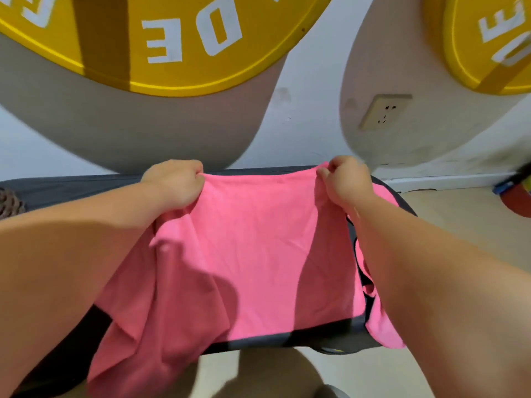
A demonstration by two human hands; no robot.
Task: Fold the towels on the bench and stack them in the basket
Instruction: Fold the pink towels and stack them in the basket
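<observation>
The towel (258,248) lies spread over the right part of the bench (71,188). Its far edge is lifted just above the bench's far side. Its near-left part spills over the bench's near edge and hangs down, and a flap droops off the bench's right end.

The left hand (175,182) has its fingers curled tight round one far corner. The right hand (344,182) pinches the other far corner, thumb and fingers closed on the cloth. The edge sags a little between them.

The towel looks thin, light and quite limp. It has no stiffness of its own, so it will likely follow the hands and drape wherever it is let go. The matte cloth should hold well in a pinch, and nothing about it seems fragile. The corners are the sound place to hold it, with the edge kept taut so a fold lands square. The part hanging off the bench's near edge may drag the rest that way once the far edge is carried over.

By the bench's near-left edge the cloth is bunched in layers; I cannot tell whether that is one towel doubled or a second beneath. At the bench's left end a woven brown thing (8,201) shows, possibly the basket.
</observation>
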